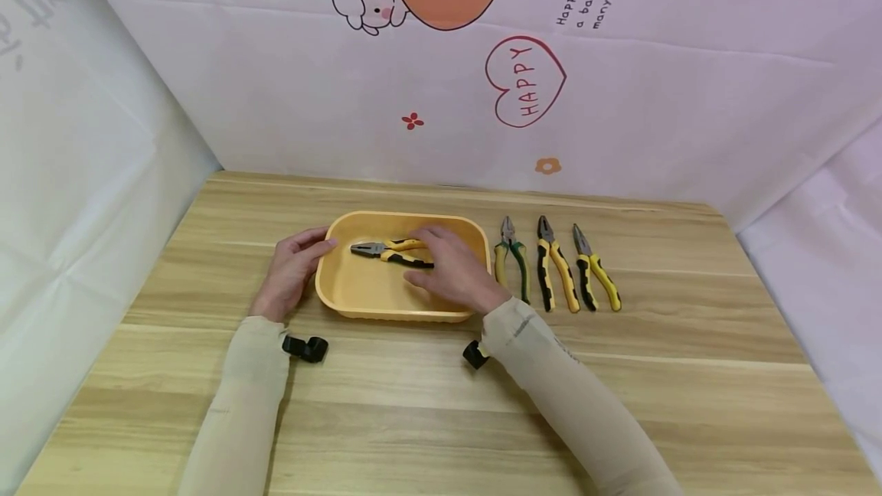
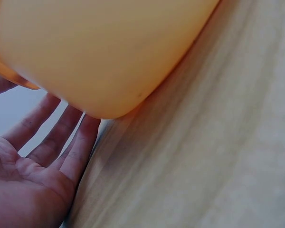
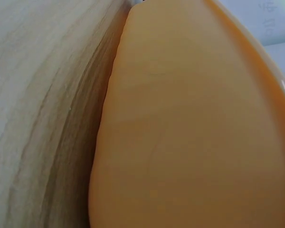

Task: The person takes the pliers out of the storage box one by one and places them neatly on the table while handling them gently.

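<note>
A pale orange plastic bin (image 1: 372, 293) stands on the wooden table. My left hand (image 1: 292, 266) grips its left end, with the thumb over the rim and the fingers against the outer wall; the left wrist view shows those fingers (image 2: 69, 133) under the rim. Inside lies a pair of pliers (image 1: 396, 255) with yellow-and-black handles, jaws to the left. Over the ends of those handles is my right hand (image 1: 451, 266), its thumb apart from the lower handle. The right wrist view shows the bin's outer wall (image 3: 190, 123), with the right hand hidden.
Right of the bin lie three more pliers in a row: green-handled pliers (image 1: 510, 251), yellow-and-black pliers (image 1: 554, 262) and narrow-nosed pliers (image 1: 594, 266). A white printed cloth (image 1: 310, 98) hangs behind the table (image 1: 386, 412).
</note>
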Available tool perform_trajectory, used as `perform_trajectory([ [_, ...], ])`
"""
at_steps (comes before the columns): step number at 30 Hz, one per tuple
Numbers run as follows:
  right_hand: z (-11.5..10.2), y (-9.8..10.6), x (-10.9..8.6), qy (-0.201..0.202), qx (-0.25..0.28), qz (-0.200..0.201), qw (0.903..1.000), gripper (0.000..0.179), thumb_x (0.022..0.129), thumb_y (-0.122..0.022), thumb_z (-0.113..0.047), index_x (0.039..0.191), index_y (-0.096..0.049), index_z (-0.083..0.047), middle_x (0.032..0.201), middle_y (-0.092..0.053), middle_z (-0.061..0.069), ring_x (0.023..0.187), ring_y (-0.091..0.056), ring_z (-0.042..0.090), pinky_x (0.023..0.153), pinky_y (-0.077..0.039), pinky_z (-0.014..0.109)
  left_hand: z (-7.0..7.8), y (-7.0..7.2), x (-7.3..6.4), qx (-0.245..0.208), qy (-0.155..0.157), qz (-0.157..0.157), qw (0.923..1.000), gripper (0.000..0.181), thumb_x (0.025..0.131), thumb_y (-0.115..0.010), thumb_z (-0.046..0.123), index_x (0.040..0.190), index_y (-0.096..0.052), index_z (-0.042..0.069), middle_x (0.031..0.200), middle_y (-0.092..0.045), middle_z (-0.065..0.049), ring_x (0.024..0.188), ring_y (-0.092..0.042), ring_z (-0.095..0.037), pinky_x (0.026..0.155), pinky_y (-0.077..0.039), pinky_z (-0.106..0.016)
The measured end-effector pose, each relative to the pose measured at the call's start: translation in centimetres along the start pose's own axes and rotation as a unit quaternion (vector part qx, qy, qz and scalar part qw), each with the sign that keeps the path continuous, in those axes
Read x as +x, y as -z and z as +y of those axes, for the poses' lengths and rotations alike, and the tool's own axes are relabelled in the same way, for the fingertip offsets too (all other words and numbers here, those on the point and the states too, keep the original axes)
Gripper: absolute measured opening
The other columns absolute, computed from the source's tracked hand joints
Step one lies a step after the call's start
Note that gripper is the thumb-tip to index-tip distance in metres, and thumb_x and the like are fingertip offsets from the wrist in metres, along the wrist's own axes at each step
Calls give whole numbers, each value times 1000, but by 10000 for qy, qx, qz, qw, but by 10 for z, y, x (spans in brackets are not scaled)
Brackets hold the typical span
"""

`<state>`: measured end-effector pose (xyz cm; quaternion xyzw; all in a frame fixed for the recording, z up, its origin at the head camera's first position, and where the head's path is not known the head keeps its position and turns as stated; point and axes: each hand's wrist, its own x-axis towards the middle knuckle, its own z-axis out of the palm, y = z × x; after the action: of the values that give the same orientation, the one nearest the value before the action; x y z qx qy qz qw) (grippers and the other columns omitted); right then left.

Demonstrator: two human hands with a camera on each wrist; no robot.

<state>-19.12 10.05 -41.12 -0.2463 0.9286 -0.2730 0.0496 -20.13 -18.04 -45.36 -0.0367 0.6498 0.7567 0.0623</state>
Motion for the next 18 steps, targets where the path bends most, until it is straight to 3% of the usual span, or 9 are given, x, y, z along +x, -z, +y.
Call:
perform_trajectory([
  [18, 2, -8, 7, 78, -474, -289, 9984, 73, 91, -79, -35, 150, -47, -8, 152, -46, 15, 140, -41, 35, 117, -33, 55, 1, 0, -1, 73, 57, 25, 10000, 51, 99, -67, 10, 140, -49, -15, 112, -63, -4, 97, -67, -12, 84, -58, -21],
])
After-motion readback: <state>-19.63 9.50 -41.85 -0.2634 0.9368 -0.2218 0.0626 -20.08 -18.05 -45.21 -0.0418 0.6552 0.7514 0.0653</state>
